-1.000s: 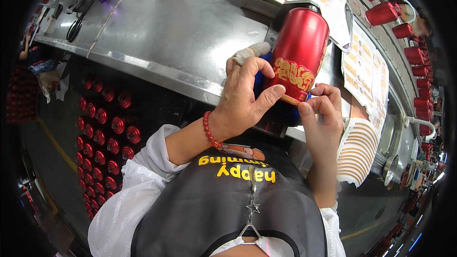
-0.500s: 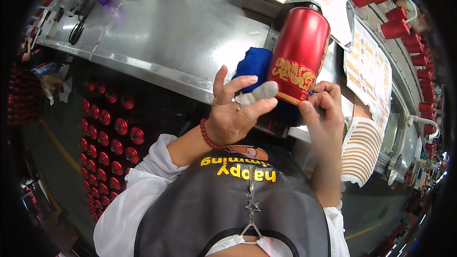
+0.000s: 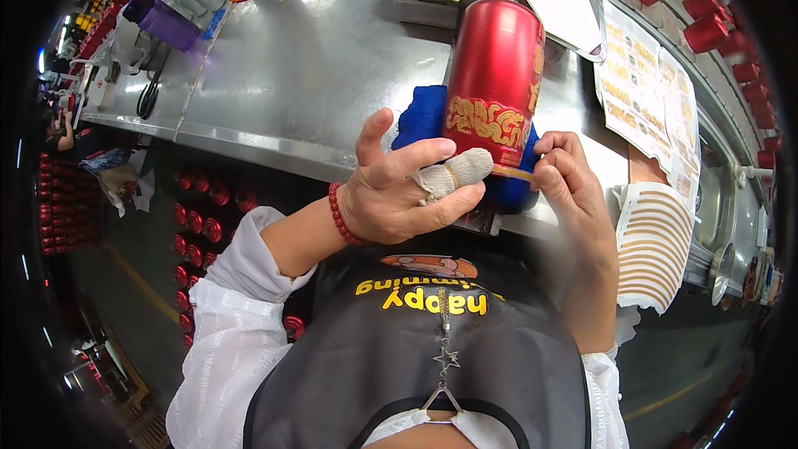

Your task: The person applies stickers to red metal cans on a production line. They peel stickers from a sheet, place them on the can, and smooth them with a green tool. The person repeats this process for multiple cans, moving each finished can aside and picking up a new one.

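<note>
A glossy red metal cylinder [image 3: 495, 66] with gold ornament around its lower part lies tilted on a blue cloth pad [image 3: 422, 116], its near end toward me. A narrow gold strip [image 3: 515, 172] spans the space just below that end. My right hand [image 3: 573, 191] pinches the strip's right end between thumb and fingers. My left hand [image 3: 407, 187] has its fingers spread, and one wears a white cloth finger cover [image 3: 465, 170]. That covered fingertip touches or nearly touches the strip's left end; whether it presses on it is hard to tell. The cylinder's far end meets a dark support.
Sheets of gold decals [image 3: 640, 75] lie behind and right of the cylinder. A white sheet of curved gold strips [image 3: 652, 254] hangs over the edge at right. The metal bench [image 3: 307, 58] holds a purple bottle [image 3: 162, 21] and black scissors [image 3: 151, 91]. Red cylinders stand below left and far right.
The gold strip now shows stretched away from the cylinder's lower rim, where it lay against it before. Both hands stay close to that end. My view has shifted slightly.
</note>
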`<state>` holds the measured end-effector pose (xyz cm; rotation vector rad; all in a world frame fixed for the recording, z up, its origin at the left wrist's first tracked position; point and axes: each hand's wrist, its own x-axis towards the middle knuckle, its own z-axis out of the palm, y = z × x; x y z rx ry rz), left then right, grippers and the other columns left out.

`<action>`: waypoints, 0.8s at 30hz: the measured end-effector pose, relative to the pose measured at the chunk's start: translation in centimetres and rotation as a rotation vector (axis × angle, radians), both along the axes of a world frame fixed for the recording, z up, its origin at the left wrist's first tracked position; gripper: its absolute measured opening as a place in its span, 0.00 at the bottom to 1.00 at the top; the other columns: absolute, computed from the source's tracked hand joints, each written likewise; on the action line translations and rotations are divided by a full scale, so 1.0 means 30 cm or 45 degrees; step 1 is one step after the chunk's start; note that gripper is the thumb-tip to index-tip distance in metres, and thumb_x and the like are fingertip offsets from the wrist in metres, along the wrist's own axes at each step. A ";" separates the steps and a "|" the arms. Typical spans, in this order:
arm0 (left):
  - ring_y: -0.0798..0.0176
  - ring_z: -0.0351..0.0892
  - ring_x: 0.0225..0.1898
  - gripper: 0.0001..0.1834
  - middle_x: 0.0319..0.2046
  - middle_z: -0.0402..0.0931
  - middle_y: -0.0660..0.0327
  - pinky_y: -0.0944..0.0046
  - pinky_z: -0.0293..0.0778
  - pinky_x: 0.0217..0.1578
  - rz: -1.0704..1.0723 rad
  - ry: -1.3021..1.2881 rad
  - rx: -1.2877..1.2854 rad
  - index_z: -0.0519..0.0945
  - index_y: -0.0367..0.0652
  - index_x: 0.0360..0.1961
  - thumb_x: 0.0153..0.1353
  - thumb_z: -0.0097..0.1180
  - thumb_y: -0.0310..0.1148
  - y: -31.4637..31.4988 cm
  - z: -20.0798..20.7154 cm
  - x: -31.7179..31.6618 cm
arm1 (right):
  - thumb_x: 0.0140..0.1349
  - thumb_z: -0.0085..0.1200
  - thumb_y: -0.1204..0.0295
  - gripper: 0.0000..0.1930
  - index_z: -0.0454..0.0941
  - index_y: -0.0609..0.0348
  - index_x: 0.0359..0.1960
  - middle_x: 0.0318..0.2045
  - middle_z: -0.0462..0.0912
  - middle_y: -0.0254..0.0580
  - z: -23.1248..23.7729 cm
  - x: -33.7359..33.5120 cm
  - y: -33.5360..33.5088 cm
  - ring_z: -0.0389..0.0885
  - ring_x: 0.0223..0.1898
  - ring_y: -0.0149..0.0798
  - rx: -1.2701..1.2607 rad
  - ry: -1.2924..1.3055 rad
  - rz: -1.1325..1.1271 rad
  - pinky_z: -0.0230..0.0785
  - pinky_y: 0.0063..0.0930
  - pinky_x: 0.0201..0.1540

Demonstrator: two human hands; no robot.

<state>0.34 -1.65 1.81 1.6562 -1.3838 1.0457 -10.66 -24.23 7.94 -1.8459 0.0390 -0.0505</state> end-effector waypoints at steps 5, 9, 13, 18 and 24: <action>0.67 0.73 0.58 0.13 0.43 0.81 0.74 0.41 0.45 0.75 -0.154 0.030 0.196 0.83 0.63 0.42 0.56 0.66 0.34 -0.023 0.043 -0.004 | 0.67 0.62 0.63 0.13 0.76 0.60 0.32 0.46 0.68 0.41 -0.014 -0.003 -0.022 0.68 0.47 0.33 -0.053 -0.043 0.027 0.63 0.23 0.48; 0.57 0.70 0.58 0.19 0.48 0.78 0.64 0.41 0.56 0.70 -0.210 0.272 0.310 0.80 0.58 0.48 0.55 0.67 0.29 -0.033 0.105 0.016 | 0.66 0.63 0.66 0.12 0.76 0.59 0.32 0.46 0.69 0.38 -0.022 -0.004 -0.038 0.69 0.46 0.32 -0.056 -0.099 0.041 0.63 0.21 0.45; 0.50 0.69 0.55 0.29 0.52 0.76 0.59 0.45 0.70 0.60 -0.137 0.498 0.147 0.76 0.54 0.51 0.48 0.72 0.25 -0.018 0.069 0.014 | 0.66 0.61 0.66 0.12 0.74 0.59 0.30 0.46 0.68 0.39 0.002 -0.012 -0.045 0.66 0.49 0.32 0.004 -0.003 0.070 0.58 0.23 0.51; 0.54 0.69 0.52 0.23 0.52 0.75 0.59 0.56 0.74 0.49 -0.257 0.233 0.272 0.79 0.54 0.45 0.48 0.72 0.27 0.015 0.057 0.018 | 0.66 0.61 0.66 0.13 0.72 0.59 0.29 0.45 0.68 0.40 -0.028 -0.044 -0.096 0.64 0.50 0.34 0.029 0.046 0.063 0.56 0.24 0.55; 0.63 0.69 0.52 0.20 0.49 0.75 0.69 0.61 0.70 0.45 -0.445 0.112 0.176 0.81 0.47 0.44 0.47 0.70 0.31 -0.057 0.042 0.064 | 0.66 0.61 0.66 0.13 0.73 0.60 0.29 0.43 0.68 0.39 -0.043 -0.047 -0.108 0.66 0.48 0.34 0.006 0.000 0.053 0.58 0.24 0.52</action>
